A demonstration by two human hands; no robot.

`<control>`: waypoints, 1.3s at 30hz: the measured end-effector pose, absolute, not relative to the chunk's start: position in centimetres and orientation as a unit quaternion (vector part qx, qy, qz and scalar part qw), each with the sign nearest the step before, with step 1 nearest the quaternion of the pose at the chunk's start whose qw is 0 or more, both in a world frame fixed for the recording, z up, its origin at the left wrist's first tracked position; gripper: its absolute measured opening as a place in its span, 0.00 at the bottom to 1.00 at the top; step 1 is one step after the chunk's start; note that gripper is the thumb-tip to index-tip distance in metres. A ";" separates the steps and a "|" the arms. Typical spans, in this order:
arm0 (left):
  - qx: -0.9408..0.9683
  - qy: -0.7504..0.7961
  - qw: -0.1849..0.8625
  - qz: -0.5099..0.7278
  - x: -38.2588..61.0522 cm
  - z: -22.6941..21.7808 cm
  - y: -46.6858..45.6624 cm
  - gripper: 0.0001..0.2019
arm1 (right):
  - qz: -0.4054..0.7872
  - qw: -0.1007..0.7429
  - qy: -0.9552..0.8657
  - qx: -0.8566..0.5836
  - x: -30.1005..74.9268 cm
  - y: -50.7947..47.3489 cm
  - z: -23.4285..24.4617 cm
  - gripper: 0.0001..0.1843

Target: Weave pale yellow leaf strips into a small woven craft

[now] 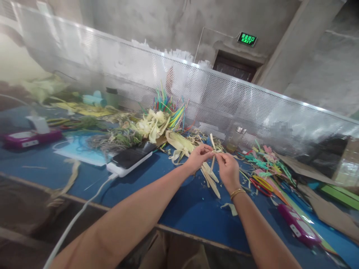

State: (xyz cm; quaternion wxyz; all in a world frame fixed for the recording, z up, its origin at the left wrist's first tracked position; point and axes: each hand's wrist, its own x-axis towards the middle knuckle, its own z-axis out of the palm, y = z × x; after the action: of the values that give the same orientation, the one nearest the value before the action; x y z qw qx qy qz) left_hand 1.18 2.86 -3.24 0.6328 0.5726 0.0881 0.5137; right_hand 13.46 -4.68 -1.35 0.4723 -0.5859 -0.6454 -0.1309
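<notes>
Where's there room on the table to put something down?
Between the left forearm and right forearm, left of the pale scrap, the blue table is mostly bare. A smaller patch lies between the left forearm and black-and-white device. Husks crowd the back; coloured cuttings and a purple box crowd the right.

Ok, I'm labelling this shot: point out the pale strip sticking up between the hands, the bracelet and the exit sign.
Pale strip (pixel 212 141): head view, its upper part.
Bracelet (pixel 238 192): head view, its band.
Exit sign (pixel 247 39): head view, its lit face.

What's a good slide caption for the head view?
Left hand and right hand pinch a pale strip above a cluttered blue table.
</notes>
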 end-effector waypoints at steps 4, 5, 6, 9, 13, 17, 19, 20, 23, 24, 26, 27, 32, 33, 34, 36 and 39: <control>0.570 0.112 0.632 0.513 1.3 -3.4 3.0 0.14 | -0.178 0.439 -0.657 -0.587 13.2 -5.1 -1.2 0.16; 0.566 0.118 0.637 0.510 1.3 -3.4 3.0 0.14 | -0.184 0.440 -0.652 -0.589 13.1 -5.1 -1.2 0.16; 0.559 0.124 0.643 0.508 1.3 -3.4 3.0 0.14 | -0.191 0.439 -0.650 -0.590 13.0 -5.2 -1.2 0.15; 0.542 0.140 0.654 0.509 1.4 -3.3 2.8 0.14 | -0.235 0.414 -0.667 -0.573 12.9 -5.4 -1.0 0.13; 0.537 0.151 0.654 0.511 1.4 -3.3 2.5 0.15 | -0.277 0.400 -0.681 -0.547 12.8 -5.5 -0.7 0.14; 0.521 0.139 0.668 0.512 1.4 -3.3 2.3 0.17 | -0.256 0.419 -0.674 -0.551 12.9 -5.4 -0.6 0.14; 0.518 0.130 0.670 0.516 1.3 -3.2 2.2 0.18 | -0.226 0.433 -0.676 -0.552 13.0 -5.2 -0.7 0.14; 0.520 0.126 0.668 0.516 1.2 -3.2 2.3 0.17 | -0.210 0.439 -0.678 -0.551 13.1 -5.1 -0.7 0.13; 0.535 0.135 0.657 0.513 1.2 -3.3 2.6 0.12 | -0.169 0.455 -0.681 -0.548 13.3 -4.9 -0.9 0.13; 0.539 0.143 0.652 0.513 1.3 -3.3 2.8 0.11 | -0.161 0.459 -0.682 -0.546 13.3 -4.8 -0.9 0.13; 0.547 0.156 0.642 0.515 1.4 -3.4 3.0 0.10 | -0.151 0.463 -0.684 -0.543 13.3 -4.8 -0.9 0.13; 0.550 0.160 0.638 0.516 1.4 -3.5 3.1 0.10 | -0.150 0.464 -0.683 -0.543 13.3 -4.9 -0.8 0.13; 0.549 0.161 0.629 0.526 1.4 -3.4 3.2 0.09 | -0.145 0.476 -0.669 -0.551 12.9 -5.2 -0.6 0.13; 0.546 0.160 0.630 0.528 1.4 -3.3 3.2 0.09 | -0.132 0.486 -0.663 -0.554 12.8 -5.3 -0.6 0.13; 0.544 0.159 0.632 0.529 1.4 -3.3 3.2 0.09 | -0.110 0.500 -0.655 -0.556 12.8 -5.3 -0.6 0.13; 0.546 0.152 0.633 0.527 1.4 -3.2 3.2 0.08 | -0.043 0.536 -0.634 -0.556 12.7 -5.1 -0.7 0.12; 0.554 0.142 0.633 0.521 1.4 -3.2 3.1 0.07 | 0.052 0.580 -0.599 -0.550 12.8 -4.8 -1.0 0.14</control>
State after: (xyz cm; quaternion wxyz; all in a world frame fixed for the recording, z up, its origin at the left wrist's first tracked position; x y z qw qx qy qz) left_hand 1.43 3.12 -3.22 0.6331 0.5544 0.1419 0.5212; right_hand 12.80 -4.77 -1.04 0.5798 -0.5500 -0.5988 0.0524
